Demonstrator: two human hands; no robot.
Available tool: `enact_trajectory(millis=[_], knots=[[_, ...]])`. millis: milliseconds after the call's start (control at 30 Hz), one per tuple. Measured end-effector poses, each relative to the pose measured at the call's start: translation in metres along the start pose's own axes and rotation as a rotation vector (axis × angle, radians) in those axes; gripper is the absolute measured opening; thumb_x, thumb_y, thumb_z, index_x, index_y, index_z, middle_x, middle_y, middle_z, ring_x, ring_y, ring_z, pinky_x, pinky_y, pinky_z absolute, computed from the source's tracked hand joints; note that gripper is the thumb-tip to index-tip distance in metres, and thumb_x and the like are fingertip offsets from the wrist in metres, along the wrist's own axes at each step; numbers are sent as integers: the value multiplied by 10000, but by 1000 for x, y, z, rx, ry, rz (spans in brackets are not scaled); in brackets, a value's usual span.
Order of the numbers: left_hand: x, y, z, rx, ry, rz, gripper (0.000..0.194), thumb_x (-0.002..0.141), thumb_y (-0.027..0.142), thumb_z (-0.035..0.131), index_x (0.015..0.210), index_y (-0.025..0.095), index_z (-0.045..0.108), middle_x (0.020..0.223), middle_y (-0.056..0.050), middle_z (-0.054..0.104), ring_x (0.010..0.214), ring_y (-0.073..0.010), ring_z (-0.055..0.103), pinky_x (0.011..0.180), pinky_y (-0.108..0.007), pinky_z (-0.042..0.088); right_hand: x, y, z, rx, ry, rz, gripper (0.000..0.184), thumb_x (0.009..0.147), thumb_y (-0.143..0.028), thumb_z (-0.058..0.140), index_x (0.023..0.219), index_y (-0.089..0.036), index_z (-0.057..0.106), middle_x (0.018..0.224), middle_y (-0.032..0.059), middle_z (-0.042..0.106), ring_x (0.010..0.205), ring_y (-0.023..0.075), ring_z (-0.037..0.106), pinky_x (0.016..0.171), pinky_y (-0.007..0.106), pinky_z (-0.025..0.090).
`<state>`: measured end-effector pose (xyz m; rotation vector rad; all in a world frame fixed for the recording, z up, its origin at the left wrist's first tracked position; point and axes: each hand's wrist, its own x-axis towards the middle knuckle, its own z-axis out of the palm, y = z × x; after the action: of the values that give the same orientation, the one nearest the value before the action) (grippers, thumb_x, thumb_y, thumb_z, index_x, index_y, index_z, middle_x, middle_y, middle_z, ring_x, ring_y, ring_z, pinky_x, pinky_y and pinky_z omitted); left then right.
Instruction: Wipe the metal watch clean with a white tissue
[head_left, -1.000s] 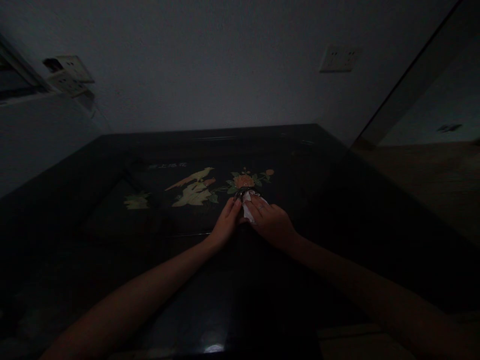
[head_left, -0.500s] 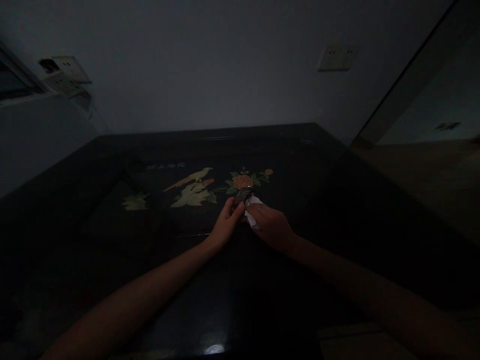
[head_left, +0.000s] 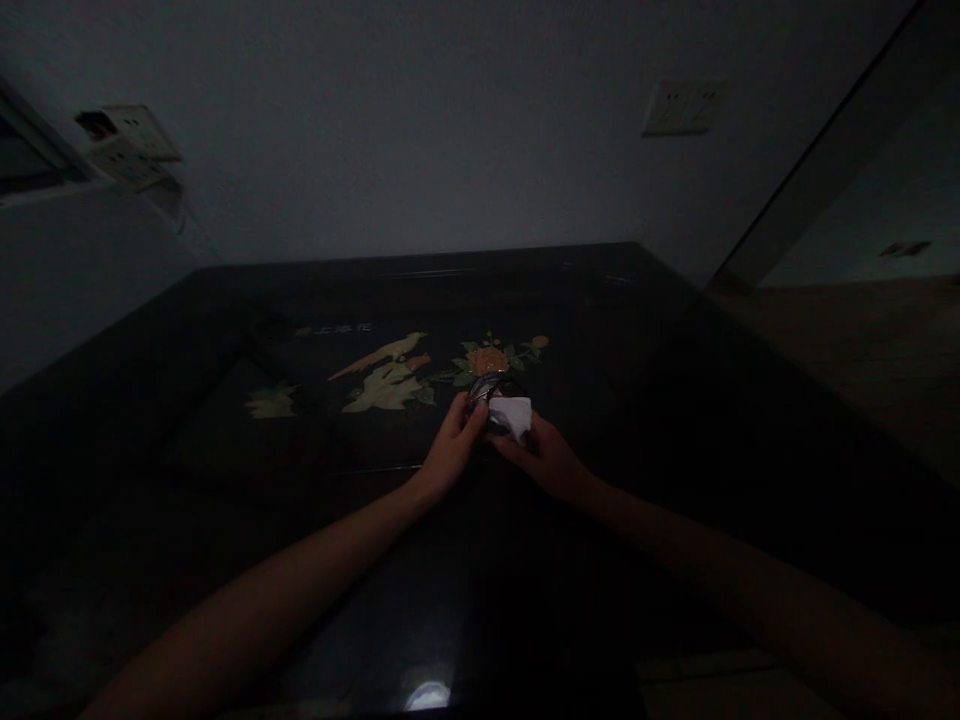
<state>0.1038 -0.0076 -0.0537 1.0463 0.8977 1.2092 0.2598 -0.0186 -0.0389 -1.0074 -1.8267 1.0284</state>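
In the head view my left hand (head_left: pixel 453 440) is closed on the left side of a small dark, shiny, rounded object (head_left: pixel 487 388), its thumb on the near side. The dim light hides what kind of object it is. A white tissue (head_left: pixel 511 414) lies against the object's right side. My right hand (head_left: pixel 546 455) is closed at the tissue's lower right edge, its fingertips partly hidden behind the tissue and the object. Both hands are above a glossy black tabletop (head_left: pixel 390 560).
The tabletop bears a bird and rock design (head_left: pixel 386 385) and an orange flower design (head_left: pixel 487 360). It meets a pale wall (head_left: pixel 420 130) with a socket plate (head_left: pixel 684 107) at right and sockets (head_left: pixel 135 145) at left. Wooden floor (head_left: pixel 862 330) shows on the right.
My right hand has shifted down and to the right, off the top of the tissue, so more of the tissue shows. My left hand stays in place on the dark object.
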Motion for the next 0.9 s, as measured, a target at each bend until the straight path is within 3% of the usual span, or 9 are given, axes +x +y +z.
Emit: enact_trajectory(millis=[133, 433, 667, 800, 900], knots=[[0, 0, -1, 14, 0, 3, 396, 801, 506, 624, 1042, 201, 544, 1000, -24, 613, 923, -165, 578, 809, -267, 468, 1, 0, -1, 1, -32, -29, 400, 849, -404, 566, 1135, -123, 564, 970, 82, 676, 808, 189, 611, 733, 311, 481], [0, 0, 0, 10, 19, 0, 412, 784, 516, 638, 1026, 193, 553, 986, -33, 627, 920, -177, 596, 835, -293, 472, 3, 4, -5, -189, -37, -139, 325, 893, -364, 523, 1129, -148, 581, 1001, 86, 704, 837, 188, 656, 743, 296, 502], [0, 2, 1, -2, 30, -20, 454, 764, 501, 663, 1072, 189, 541, 1032, -52, 636, 936, -192, 604, 802, -292, 487, 4, 5, -8, -678, -49, -402, 326, 931, -311, 482, 1174, -120, 586, 1139, 143, 680, 1055, 227, 632, 874, 340, 501], [2, -3, 1, -66, 17, 1, 426, 764, 486, 672, 1050, 196, 549, 992, -33, 632, 876, -157, 599, 768, -262, 481, 4, 0, -7, -1035, -65, -455, 380, 921, -343, 509, 1191, -88, 590, 1229, 194, 635, 1168, 283, 577, 836, 376, 511], [3, -4, 1, -92, 11, 14, 391, 777, 481, 660, 1026, 196, 557, 998, -25, 627, 873, -131, 588, 762, -228, 476, 3, 0, -3, -1129, -27, -460, 444, 920, -366, 511, 1241, -64, 561, 1292, 212, 591, 1230, 306, 533, 848, 404, 515]])
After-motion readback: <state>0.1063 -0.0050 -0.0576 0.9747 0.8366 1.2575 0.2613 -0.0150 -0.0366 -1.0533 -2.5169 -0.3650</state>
